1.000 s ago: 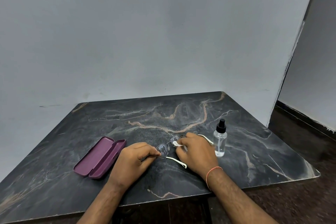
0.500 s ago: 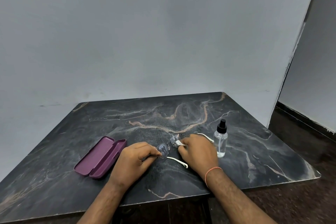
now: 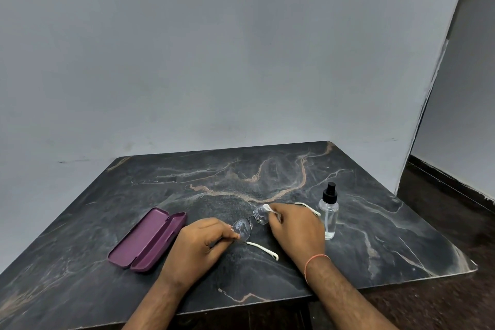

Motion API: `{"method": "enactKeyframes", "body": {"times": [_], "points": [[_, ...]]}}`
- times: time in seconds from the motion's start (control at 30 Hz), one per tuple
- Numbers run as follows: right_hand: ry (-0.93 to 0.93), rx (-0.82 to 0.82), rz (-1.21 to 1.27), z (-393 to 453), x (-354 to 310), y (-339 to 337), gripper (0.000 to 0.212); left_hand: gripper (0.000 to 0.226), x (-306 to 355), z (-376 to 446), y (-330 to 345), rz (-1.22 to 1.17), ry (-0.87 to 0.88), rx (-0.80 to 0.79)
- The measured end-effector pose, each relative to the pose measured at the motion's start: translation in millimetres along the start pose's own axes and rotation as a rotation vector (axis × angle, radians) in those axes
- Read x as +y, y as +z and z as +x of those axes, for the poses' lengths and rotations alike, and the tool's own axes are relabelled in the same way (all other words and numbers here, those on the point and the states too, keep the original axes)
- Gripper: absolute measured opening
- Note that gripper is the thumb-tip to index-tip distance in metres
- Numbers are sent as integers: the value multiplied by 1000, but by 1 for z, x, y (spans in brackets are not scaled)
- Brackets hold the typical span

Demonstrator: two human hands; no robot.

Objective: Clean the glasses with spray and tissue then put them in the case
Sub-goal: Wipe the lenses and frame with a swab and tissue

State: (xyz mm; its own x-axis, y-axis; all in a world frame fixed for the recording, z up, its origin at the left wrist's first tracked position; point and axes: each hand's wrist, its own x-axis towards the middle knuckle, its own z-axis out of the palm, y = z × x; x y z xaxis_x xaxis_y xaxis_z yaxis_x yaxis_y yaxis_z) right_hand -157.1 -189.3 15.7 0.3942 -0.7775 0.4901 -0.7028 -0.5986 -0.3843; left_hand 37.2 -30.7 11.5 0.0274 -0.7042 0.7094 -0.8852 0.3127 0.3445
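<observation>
Glasses (image 3: 250, 225): open, in the middle of the dark tabletop (image 3: 267, 174), held between both hands. One white arm points to 5 o'clock, the other runs behind the right hand.
Left hand (image 3: 199, 245): its grip is a narrow pinch on the rim of the nearer lens.
Right hand (image 3: 296, 230): its grip holds a small white tissue (image 3: 268, 208) pressed on the farther lens.
Spray bottle (image 3: 329, 211): clear with a black top, stands upright just beside the right hand, at 3 o'clock from the glasses.
Case (image 3: 147, 240): purple, lying open, at 9 o'clock from the glasses, near the left hand.
Wrist: a thin orange band (image 3: 314, 260) on the right one.
</observation>
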Motion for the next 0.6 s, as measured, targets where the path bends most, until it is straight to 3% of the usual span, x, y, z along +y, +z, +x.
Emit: {"method": "enactKeyframes", "body": {"times": [0.17, 0.4, 0.6], "points": [[-75, -74, 192, -2, -3, -3, 41, 8, -2, -1, 1, -1, 16, -21], [40, -50, 40, -1, -3, -2, 39, 3, -3, 0, 3, -11, 33, -18], [-70, -119, 227, -2, -2, -5, 20, 5, -3, 0, 2, 5, 28, -21]]}}
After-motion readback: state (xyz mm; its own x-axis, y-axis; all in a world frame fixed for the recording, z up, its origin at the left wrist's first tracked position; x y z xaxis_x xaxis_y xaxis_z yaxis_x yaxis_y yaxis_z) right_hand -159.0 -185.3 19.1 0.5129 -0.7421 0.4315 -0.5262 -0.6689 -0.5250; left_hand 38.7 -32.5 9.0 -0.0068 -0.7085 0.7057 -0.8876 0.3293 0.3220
